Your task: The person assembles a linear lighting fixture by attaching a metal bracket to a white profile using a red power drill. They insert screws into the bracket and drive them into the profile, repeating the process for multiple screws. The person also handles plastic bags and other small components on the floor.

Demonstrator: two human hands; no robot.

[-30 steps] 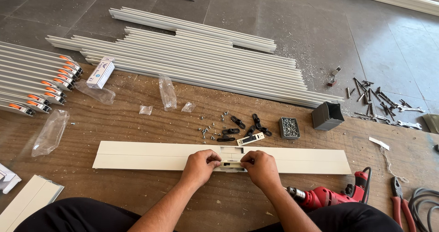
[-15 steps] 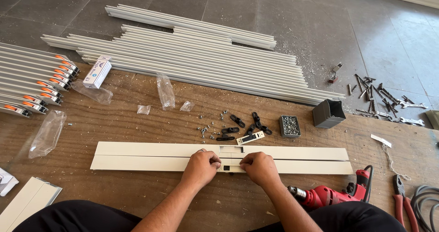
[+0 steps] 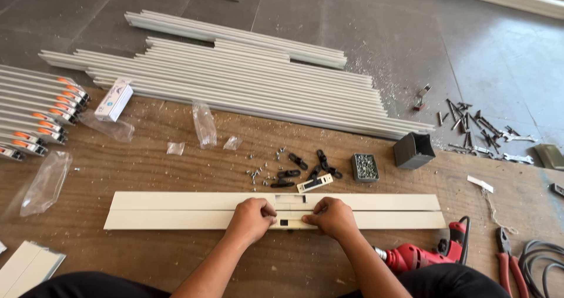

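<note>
While the cream profile [image 3: 176, 211] is lying flat on the worktop [image 3: 147, 263], I am pressing my left hand [image 3: 251, 217] and right hand [image 3: 332, 216] onto its middle. Both hands are curling closed on the small fitting [image 3: 289, 221] there, with black clips [image 3: 305, 167] lying just beyond the profile.

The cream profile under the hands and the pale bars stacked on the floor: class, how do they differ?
The cream profile is one wide, flat piece on the wooden board, pressed by the left hand and right hand. The stacked bars are many, narrow, greyer and untouched. Both are long and lie crosswise.
</note>
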